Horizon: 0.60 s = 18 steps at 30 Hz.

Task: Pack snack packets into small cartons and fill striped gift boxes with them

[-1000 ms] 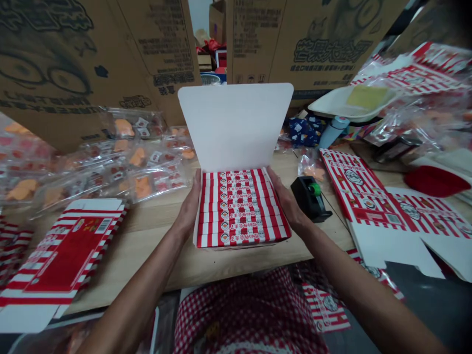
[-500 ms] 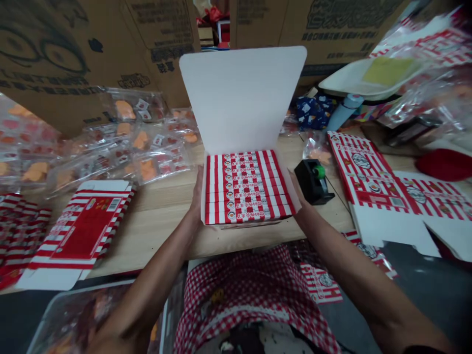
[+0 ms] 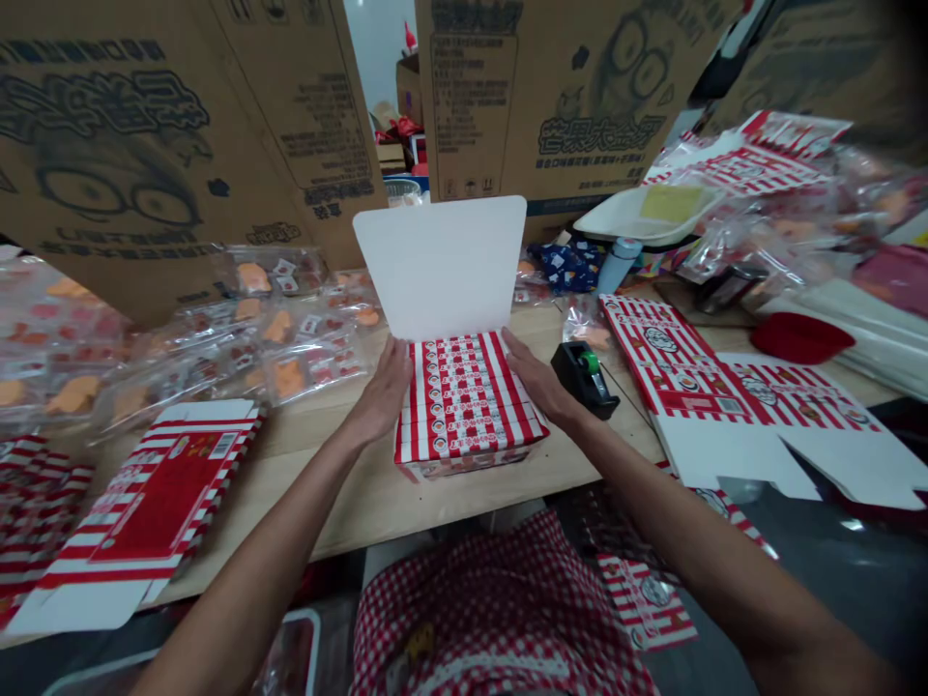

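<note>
A carton [image 3: 464,468] stands on the wooden table in front of me, its white lid [image 3: 442,271] raised at the back. Rows of red-and-white striped packets [image 3: 471,396] fill it to the top. My left hand [image 3: 386,391] lies along its left side, fingers stretched toward the back corner. On the opposite side my right hand [image 3: 535,379] rests likewise, fingers straight and flat near the back right corner. Both palms face inward; the side flaps are largely hidden.
A black tape dispenser [image 3: 584,377] sits just right of my right hand. Flattened striped cartons lie at left [image 3: 170,493] and right [image 3: 674,377]. Clear bags with orange pieces [image 3: 290,375] spread at back left. Large cardboard boxes [image 3: 290,126] stand behind.
My hands have slid from the carton's lower sides up to its back corners, fingers now straightened along the sides. The lid leans farther back, and the view has tilted up.
</note>
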Each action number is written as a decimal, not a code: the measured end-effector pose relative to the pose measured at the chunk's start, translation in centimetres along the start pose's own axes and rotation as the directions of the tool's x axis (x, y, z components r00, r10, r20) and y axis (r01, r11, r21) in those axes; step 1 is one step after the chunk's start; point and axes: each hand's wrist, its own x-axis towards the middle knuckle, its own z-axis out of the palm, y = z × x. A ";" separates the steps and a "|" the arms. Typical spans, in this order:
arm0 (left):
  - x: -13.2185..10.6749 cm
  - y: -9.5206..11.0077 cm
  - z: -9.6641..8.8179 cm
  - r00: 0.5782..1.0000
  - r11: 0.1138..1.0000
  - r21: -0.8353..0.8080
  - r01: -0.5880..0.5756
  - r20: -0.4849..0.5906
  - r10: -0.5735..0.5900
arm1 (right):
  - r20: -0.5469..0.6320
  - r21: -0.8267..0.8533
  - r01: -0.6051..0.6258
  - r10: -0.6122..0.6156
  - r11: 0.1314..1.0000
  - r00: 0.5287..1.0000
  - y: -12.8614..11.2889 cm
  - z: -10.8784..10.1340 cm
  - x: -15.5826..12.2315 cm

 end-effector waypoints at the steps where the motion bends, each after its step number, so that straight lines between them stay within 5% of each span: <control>1: 0.2 0.3 0.1 0.999 0.999 0.023 0.037 0.011 -0.037 | 0.009 -0.042 -0.021 0.021 0.999 1.000 0.0 0.1 0.3; 3: 0.4 0.8 0.3 0.995 0.995 0.032 0.096 -0.008 -0.095 | 0.026 -0.119 -0.042 0.045 0.992 0.999 0.2 0.0 0.7; 7: 0.1 0.0 0.5 0.994 0.991 -0.135 0.024 -0.105 -0.038 | -0.031 -0.099 -0.042 0.039 0.994 0.999 0.8 -0.7 0.8; 10: -0.8 -1.8 0.7 0.999 0.958 -0.285 0.008 -0.037 -0.020 | -0.087 -0.054 0.012 -0.016 0.998 0.996 1.4 -0.7 0.5; 15: -1.5 -3.0 1.3 0.996 0.956 -0.279 -0.086 -0.012 0.086 | -0.104 -0.439 0.061 -0.119 0.896 0.987 1.0 0.6 0.9; 18: -0.1 -3.3 1.2 0.990 0.965 -0.219 -0.143 -0.017 0.143 | -0.037 -0.480 0.079 -0.110 0.874 0.993 0.9 0.6 2.5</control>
